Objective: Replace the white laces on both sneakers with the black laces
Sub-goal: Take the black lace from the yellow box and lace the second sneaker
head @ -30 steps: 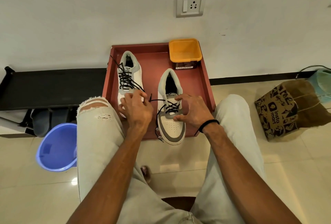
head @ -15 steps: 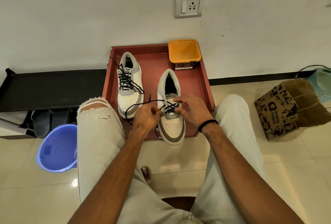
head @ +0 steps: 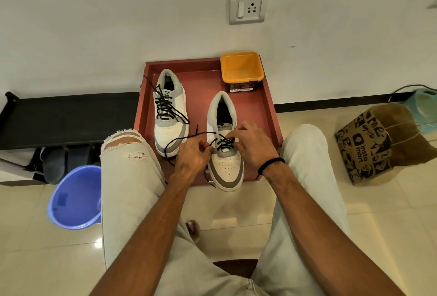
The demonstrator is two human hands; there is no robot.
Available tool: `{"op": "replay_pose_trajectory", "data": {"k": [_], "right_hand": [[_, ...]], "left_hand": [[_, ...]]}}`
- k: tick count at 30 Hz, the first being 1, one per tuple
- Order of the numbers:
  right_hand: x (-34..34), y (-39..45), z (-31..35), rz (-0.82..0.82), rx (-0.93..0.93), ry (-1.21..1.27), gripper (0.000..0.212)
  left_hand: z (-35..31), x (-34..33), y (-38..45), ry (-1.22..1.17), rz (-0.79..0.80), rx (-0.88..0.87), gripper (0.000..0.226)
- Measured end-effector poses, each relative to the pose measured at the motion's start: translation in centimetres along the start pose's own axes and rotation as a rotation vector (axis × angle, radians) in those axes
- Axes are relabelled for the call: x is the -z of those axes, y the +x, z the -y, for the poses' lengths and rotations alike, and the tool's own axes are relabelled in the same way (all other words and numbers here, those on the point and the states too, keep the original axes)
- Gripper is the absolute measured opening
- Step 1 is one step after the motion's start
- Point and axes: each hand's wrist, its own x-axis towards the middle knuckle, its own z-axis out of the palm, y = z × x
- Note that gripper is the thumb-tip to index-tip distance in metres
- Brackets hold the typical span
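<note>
Two white-and-grey sneakers stand on a red tray (head: pixel 267 106). The left sneaker (head: pixel 169 116) carries black laces up its whole front, with loose ends trailing. The right sneaker (head: pixel 224 154) has a black lace (head: pixel 222 142) crossed through its lower eyelets only. My left hand (head: pixel 191 154) pinches that lace beside the shoe's left eyelets, and a loop of it (head: pixel 169 148) curves out to the left. My right hand (head: pixel 253 144) pinches the lace at the right eyelets. No white lace is in sight.
An orange tub (head: pixel 241 68) sits in the tray's far right corner. A blue bucket (head: pixel 73 198) stands on the floor at the left under a black shelf (head: pixel 66 116). A brown paper bag (head: pixel 378 142) stands at the right. My knees flank the tray.
My left hand has moved right from the left sneaker's toe to the right sneaker, bringing the black lace with it. My right hand has shifted slightly up the shoe.
</note>
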Motion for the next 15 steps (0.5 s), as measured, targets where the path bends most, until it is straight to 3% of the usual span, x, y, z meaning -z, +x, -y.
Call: {"op": "replay_pose_trajectory", "data": {"k": [15], "right_hand": [[-0.8,0.3,-0.7,-0.018,0.002,0.08,0.02]], "left_hand": [[-1.0,1.2,-0.4,-0.024,0.028,0.047,0.012]]}}
